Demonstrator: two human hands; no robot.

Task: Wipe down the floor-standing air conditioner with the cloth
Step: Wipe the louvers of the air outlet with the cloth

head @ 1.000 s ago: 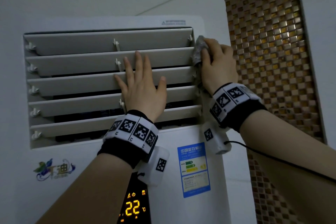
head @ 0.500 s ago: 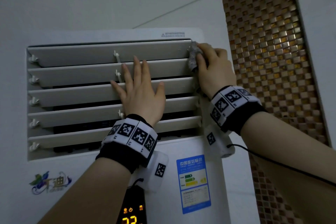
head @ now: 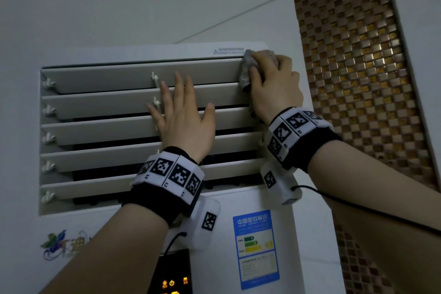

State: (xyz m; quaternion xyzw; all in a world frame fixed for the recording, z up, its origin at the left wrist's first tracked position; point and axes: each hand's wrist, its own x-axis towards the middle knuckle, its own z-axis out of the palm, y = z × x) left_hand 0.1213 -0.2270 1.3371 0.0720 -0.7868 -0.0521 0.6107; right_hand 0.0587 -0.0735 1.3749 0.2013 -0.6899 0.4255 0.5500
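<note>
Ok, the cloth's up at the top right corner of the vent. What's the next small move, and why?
Probably slide the cloth leftward along the top louvre. The right hand grips it bunched at that slat's right end, and the slat runs bare to the left. The left hand lies flat on the louvres, fingertips reaching the top one, so stop short of them.

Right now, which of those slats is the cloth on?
The topmost slat: the right hand presses the cloth against its right end; the others lie below.

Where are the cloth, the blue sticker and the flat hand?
cloth (head: 245, 68), head view, its exposed grey folds.
blue sticker (head: 256, 249), head view, its middle.
left hand (head: 188, 124), head view, back of the hand.
</note>
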